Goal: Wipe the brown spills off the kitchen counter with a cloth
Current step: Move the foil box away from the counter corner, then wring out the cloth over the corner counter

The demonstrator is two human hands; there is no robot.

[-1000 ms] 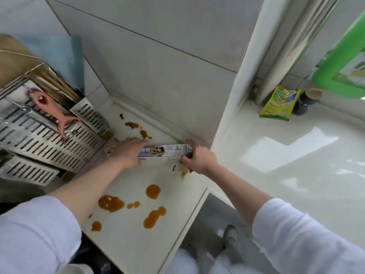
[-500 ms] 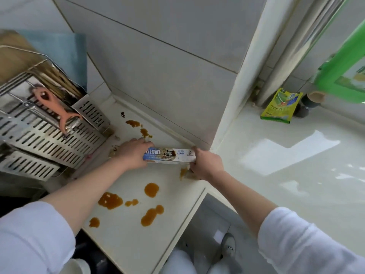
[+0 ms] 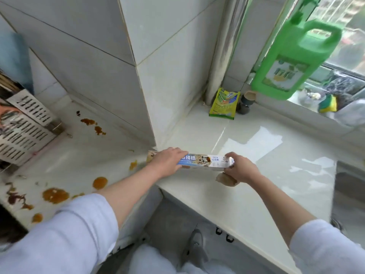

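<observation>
**Both hands on a foil box, spills unwiped at lower left**

While the brown spills (image 3: 55, 195) lie across the lower-left part of the worktop (image 3: 233, 198), both hands grasp a long, narrow foil box (image 3: 203, 160) at the centre of the frame. The left hand (image 3: 167, 162) curls over the box's left end; the right hand (image 3: 240, 169) grips its right end, and a brownish wad (image 3: 226, 179), perhaps a cloth, shows just under that hand, though whether the fingers hold it cannot be told. More brown drops (image 3: 94, 125) sit nearer the tiled wall at centre left, and one small spot (image 3: 133, 165) lies just left of the box. A perforated metal rack (image 3: 23, 127) stands at the left edge. At upper right a green jug (image 3: 292, 62) stands by the window, with a yellow-green packet (image 3: 224, 103) and a yellow sponge (image 3: 327, 103) below it.
</observation>
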